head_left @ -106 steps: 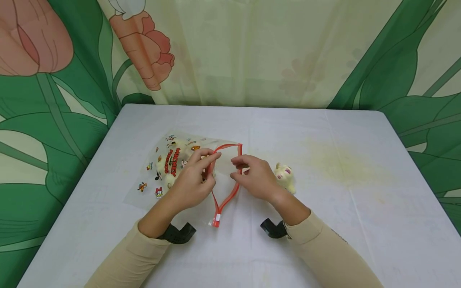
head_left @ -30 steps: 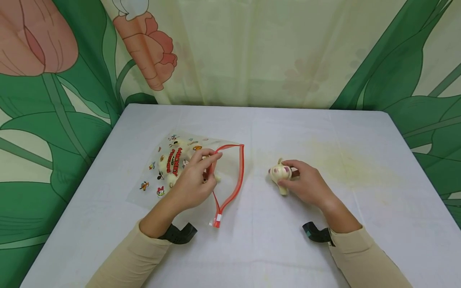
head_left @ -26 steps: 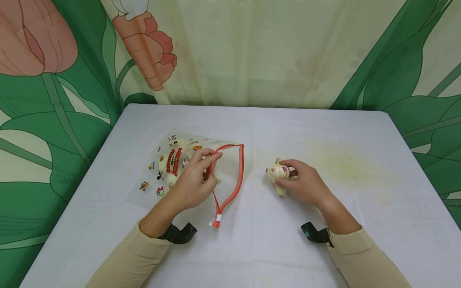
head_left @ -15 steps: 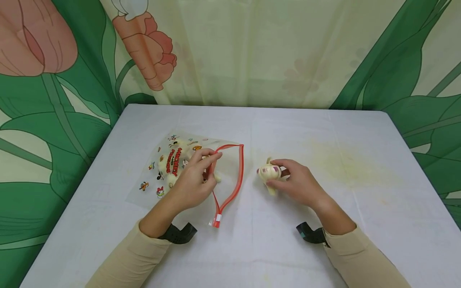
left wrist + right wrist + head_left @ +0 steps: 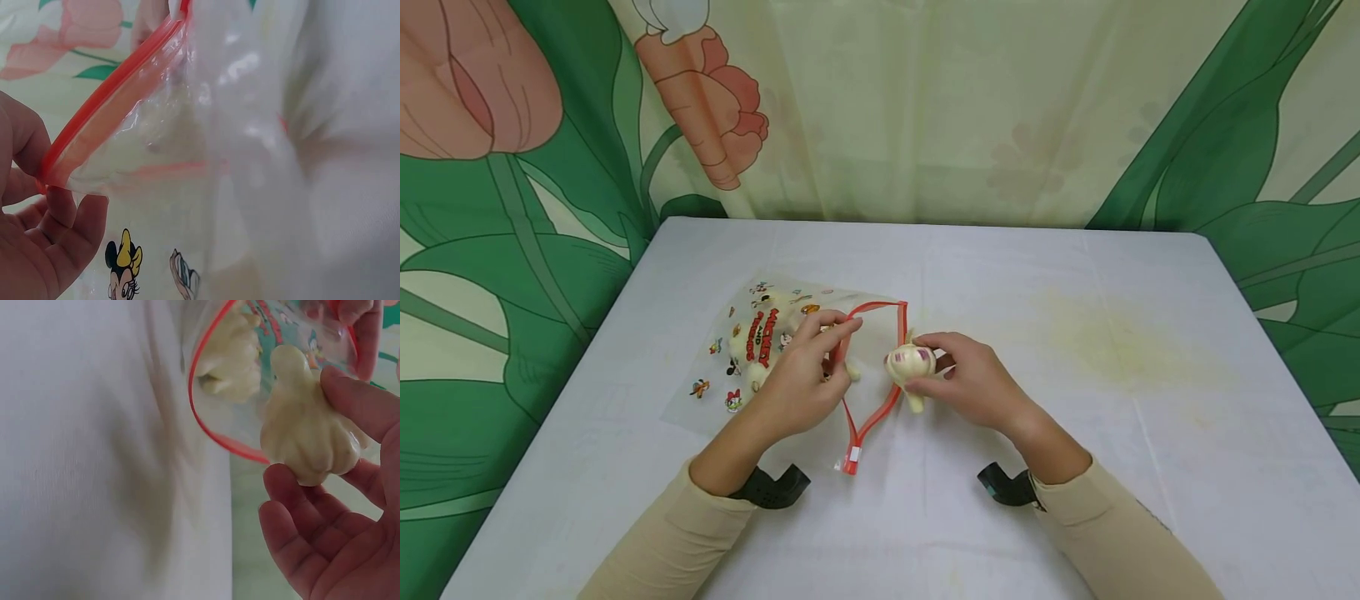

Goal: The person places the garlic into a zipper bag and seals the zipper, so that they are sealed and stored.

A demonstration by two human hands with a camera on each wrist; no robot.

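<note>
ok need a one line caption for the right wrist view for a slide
Right hand holds a garlic bulb at the red-rimmed mouth of a clear zip bag with another bulb inside.

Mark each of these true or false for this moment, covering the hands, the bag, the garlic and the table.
1. The right hand holds a garlic bulb. True.
2. The left hand lies flat on the table, away from the bag. False: it pinches the red rim of the bag.
3. The bag's mouth is zipped shut. False: the red rim gapes open.
4. Another garlic bulb is already in the bag. True.
5. The held garlic is at the table's far right edge. False: it is at the bag's mouth.
</note>
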